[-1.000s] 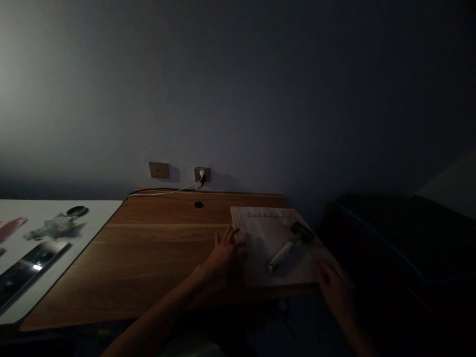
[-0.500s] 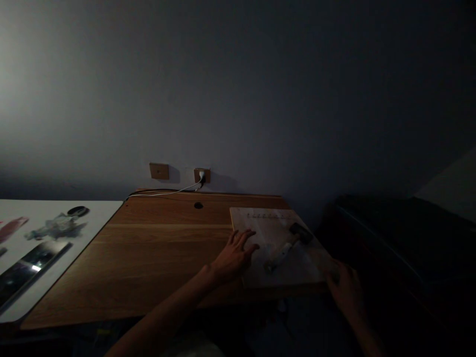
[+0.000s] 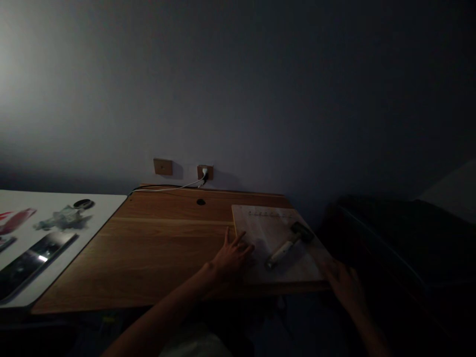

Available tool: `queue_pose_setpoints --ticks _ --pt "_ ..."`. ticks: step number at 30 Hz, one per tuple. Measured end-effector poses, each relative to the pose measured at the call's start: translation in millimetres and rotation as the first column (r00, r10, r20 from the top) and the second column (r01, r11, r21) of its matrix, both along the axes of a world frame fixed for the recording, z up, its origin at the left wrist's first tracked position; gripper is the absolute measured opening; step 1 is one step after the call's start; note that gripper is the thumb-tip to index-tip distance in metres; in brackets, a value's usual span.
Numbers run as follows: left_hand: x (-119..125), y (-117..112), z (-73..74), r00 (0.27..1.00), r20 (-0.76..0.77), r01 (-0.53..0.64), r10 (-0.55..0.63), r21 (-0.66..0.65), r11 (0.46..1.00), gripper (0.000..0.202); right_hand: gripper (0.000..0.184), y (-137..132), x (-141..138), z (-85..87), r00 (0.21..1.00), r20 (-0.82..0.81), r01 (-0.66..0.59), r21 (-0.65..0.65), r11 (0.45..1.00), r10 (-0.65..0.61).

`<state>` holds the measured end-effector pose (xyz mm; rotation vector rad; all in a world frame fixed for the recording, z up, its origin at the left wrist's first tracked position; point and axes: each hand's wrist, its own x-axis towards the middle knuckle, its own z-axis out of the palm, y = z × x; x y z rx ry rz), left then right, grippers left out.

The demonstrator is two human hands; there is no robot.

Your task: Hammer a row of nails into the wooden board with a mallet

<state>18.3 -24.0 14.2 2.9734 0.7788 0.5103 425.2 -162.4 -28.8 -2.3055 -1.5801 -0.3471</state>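
Board [image 3: 260, 230] lies between left hand [image 3: 232, 255], fingers spread on its edge, and right hand [image 3: 344, 285], grip unclear

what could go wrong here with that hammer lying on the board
The hammer lies loose on the board; a tilt or jerk could send it sliding off. The board sits at the near right corner of the desk, so a push from the left hand might carry it over the edge, by the right hand. The scene is very dim, so misjudging a grip seems possible.
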Motion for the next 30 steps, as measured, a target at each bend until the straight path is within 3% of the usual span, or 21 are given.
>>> queue_pose_setpoints --ticks 8,13,19,25,30 --pt "-35.4 -7.2 10.9 0.999 0.021 -0.035 0.035 0.019 0.999 0.04 0.036 -11.8 -23.5 5.2 0.961 0.158 -0.215 -0.098 0.972 0.229" --pt "-81.9 -15.7 12.1 0.995 0.064 -0.077 0.075 0.029 0.997 0.031 0.044 -14.2 -51.4 3.5 0.932 0.233 -0.256 -0.122 0.959 0.278" --pt "-141.5 -28.9 8.3 0.988 0.085 -0.133 0.126 0.081 0.988 0.021 0.049 -8.5 -109.0 13.8 0.847 0.355 -0.328 -0.236 0.915 0.396" --pt "-190.5 -48.4 8.6 0.955 0.125 -0.279 0.268 0.083 0.957 0.023 0.054 -7.8 -155.5 21.8 0.8 0.305 -0.466 -0.228 0.855 0.517" --pt "-227.5 -64.6 10.4 0.931 0.138 -0.355 0.339 0.106 0.929 0.024 0.043 -9.8 -173.3 23.9 0.811 0.064 -0.566 -0.163 0.808 0.581"
